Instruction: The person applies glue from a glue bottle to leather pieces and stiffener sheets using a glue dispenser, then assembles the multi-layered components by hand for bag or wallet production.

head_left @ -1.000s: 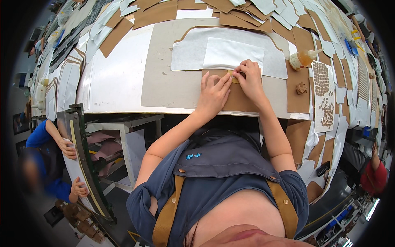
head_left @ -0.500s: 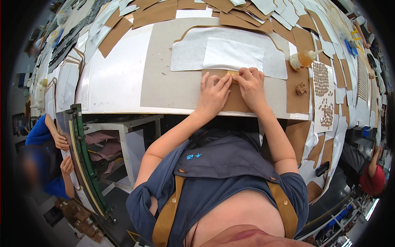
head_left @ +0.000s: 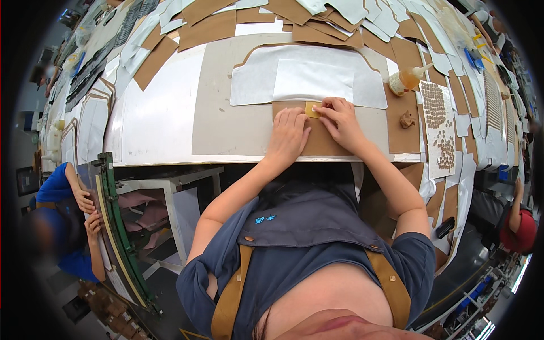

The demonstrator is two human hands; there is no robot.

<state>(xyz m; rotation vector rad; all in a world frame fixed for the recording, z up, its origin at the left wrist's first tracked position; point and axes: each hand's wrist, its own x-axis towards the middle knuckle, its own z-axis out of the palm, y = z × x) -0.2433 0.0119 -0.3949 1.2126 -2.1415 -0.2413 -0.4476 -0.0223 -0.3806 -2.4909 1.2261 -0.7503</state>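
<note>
**Working Near the Edge, With Room to the Left**

At the front of a crowded worktable (head_left: pixel 156 127), we see a small yellow piece (head_left: pixel 310 114) lying near the top of a brown sheet (head_left: pixel 326 144), between the fingertips of two bare hands. The left hand (head_left: pixel 288 136) rests palm down on the sheet, its fingers stretched out side by side just left of the piece, with nothing that we can see in their grip. The right hand (head_left: pixel 343 126) bends thumb and forefinger nearly together at the piece's right side; we cannot tell whether they pinch it.

Both forearms cross the table's front edge, and the sheet runs down almost to that edge. Its top meets the lower border of a wide white panel (head_left: pixel 255 79) bearing a white rectangle (head_left: pixel 311 76), leaving us little room ahead of the fingers.

To the left, we find a broad bare stretch of grey mat (head_left: pixel 232 124), then plain white tabletop. The right is tighter: past a strip of mat come an amber bottle (head_left: pixel 403 82), a brown lump (head_left: pixel 407 119) and a white card dotted with small discs (head_left: pixel 432 153). Brown and white cut pieces (head_left: pixel 328 35) crowd the far side.
</note>
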